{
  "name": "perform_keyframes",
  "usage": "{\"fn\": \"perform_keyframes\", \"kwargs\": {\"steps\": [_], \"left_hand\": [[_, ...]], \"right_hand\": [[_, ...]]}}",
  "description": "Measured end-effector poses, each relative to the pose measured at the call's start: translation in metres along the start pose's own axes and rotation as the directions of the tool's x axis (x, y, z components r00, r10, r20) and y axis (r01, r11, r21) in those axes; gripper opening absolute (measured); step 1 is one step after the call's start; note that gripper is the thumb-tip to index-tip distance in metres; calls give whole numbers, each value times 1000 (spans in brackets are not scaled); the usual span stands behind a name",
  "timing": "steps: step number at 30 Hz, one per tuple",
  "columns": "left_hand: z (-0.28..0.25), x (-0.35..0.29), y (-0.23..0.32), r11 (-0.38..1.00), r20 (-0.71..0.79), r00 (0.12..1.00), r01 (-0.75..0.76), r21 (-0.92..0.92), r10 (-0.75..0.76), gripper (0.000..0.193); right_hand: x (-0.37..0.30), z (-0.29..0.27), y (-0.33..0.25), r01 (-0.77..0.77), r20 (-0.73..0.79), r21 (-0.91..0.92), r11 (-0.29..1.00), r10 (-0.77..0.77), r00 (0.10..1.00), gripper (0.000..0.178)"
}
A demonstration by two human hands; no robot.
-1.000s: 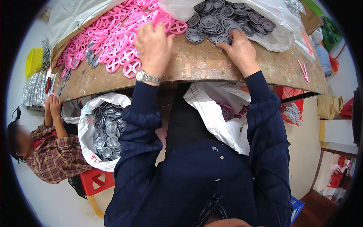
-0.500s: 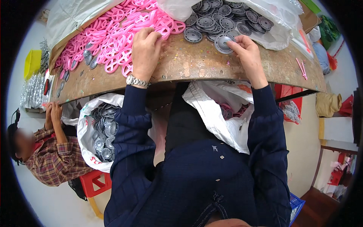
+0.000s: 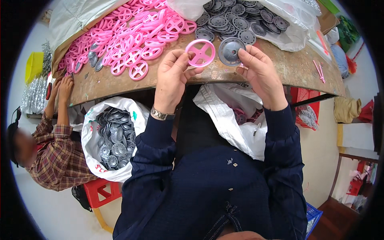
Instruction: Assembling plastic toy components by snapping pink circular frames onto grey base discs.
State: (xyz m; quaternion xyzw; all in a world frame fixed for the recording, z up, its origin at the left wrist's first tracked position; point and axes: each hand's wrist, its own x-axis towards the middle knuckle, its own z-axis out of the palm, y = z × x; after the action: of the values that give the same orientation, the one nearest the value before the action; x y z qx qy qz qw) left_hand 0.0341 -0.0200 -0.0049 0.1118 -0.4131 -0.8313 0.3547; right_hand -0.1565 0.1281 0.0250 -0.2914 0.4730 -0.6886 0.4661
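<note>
My left hand pinches a pink spoked plastic ring by its left edge. Close beside it, a grey plastic disc with a small centre hole is gripped at its right edge by my right hand. Ring and disc are held up side by side over the table's near edge, with a narrow gap between them. Beyond my left hand spreads a large heap of pink rings. A pile of grey discs lies on white sheeting behind my right hand.
Under the table edge, a white sack full of grey discs stands at left. Another white sack with pink pieces hangs open at my lap. Pink sticks lie on the table at right. A person in a plaid shirt sits at left.
My left hand has come right and nearer from the heap with a pink ring. My right hand has lifted the grey disc toward me. The other person's hands have moved onto the table edge.
</note>
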Motion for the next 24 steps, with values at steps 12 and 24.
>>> {"fn": "perform_keyframes", "kwargs": {"steps": [12,24], "left_hand": [[14,-14,-10,892,103,985,-171,418,140,12],[34,-26,-26,983,72,997,18,184,-31,19]], "right_hand": [[-16,10,9,-20,16,95,995,18,1000,16],[-19,23,25,232,-71,-196,953,-249,966,17]]}}
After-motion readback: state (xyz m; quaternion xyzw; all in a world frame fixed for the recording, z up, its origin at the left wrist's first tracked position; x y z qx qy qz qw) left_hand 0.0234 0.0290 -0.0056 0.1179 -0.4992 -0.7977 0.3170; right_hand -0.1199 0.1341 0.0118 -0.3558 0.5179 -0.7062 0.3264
